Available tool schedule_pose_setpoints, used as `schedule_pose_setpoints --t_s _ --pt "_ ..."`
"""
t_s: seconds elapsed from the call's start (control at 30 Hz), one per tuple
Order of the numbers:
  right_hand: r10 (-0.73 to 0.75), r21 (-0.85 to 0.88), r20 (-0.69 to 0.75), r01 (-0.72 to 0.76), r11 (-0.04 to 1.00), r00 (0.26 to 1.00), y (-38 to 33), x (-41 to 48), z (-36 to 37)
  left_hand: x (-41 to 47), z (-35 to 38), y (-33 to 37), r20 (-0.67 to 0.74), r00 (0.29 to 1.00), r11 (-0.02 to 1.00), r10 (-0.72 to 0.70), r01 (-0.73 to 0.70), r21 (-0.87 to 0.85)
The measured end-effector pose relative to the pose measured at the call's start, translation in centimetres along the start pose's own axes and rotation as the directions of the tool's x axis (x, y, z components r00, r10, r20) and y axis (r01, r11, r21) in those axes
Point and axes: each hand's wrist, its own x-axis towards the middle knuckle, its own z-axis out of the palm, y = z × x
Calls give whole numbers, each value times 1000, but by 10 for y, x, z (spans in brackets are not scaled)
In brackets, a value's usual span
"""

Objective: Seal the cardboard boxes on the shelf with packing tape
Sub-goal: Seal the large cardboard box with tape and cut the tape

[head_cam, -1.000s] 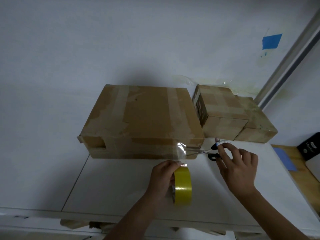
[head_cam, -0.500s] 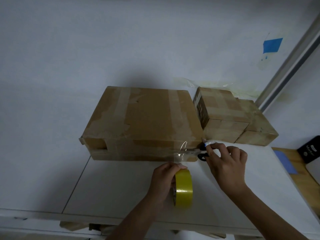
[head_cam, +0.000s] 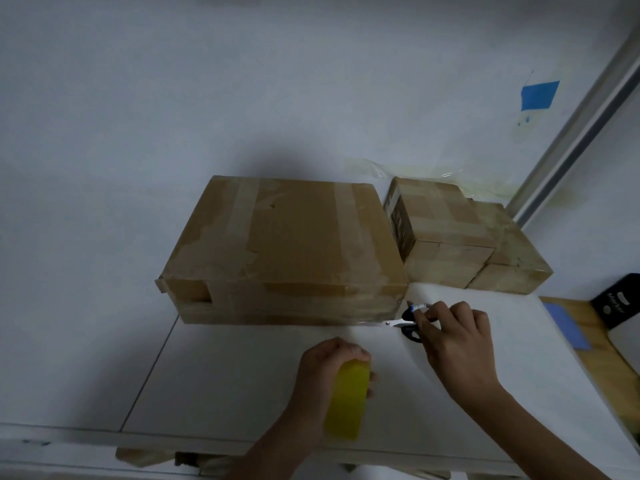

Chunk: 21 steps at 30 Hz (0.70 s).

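Yellow on its outer face, the tape roll sits on edge in the left hand at about 6 o'clock in the view, low over the front of the white shelf. The fingers curl over the top of the roll, so that grip is closed on it. Holding it back from the box probably keeps any drawn length taut for a cut. I cannot tell whether a strand runs from roll to box, though a faint sheen lies along the box's bottom front edge.

The large box stands at the centre of the shelf with its front face toward the person, and glossy tape bands cross its top and front. At its 4 o'clock corner the right hand holds small scissors. The fingers pass through the dark handles and the blades point toward 9 o'clock, right at that corner. That grip is closed round the scissors; how far the blades gape is too small to read. The placement suggests the tape is being trimmed where it ends on the box.

The smaller boxes are stacked just beside the large one at 2 o'clock, against the wall, and already carry tape bands. A blue patch is stuck on the wall at 1 o'clock. A black object lies at 3 o'clock, beyond the shelf's end.
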Motion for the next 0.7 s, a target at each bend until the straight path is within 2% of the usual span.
schedule_pose_setpoints --t_s 0.17,0.37,0.47,0.53,0.6,0.63,0.7 --pt "9 84 124 -20 996 992 3 -18 6 -14 -4 15 52 973 969 226 -229 87" --pt "50 113 190 -72 991 981 8 -39 4 5 1 60 127 951 954 283 -292 66" --pt "81 136 174 -105 985 981 13 -46 3 11 5 65 98 949 949 298 -306 76" --pt "115 200 171 -149 968 978 15 -51 2 13 3 60 5 943 941 333 -333 56" --pt "249 375 232 -322 869 940 11 -49 -5 14 -2 54 -96 935 940 342 -340 34" --pt "358 482 297 -463 744 885 7 -44 -15 14 -4 51 -133 934 943 333 -333 16" --pt "494 620 464 -668 411 735 -4 -30 -30 12 -5 47 -173 944 958 281 -287 -13"
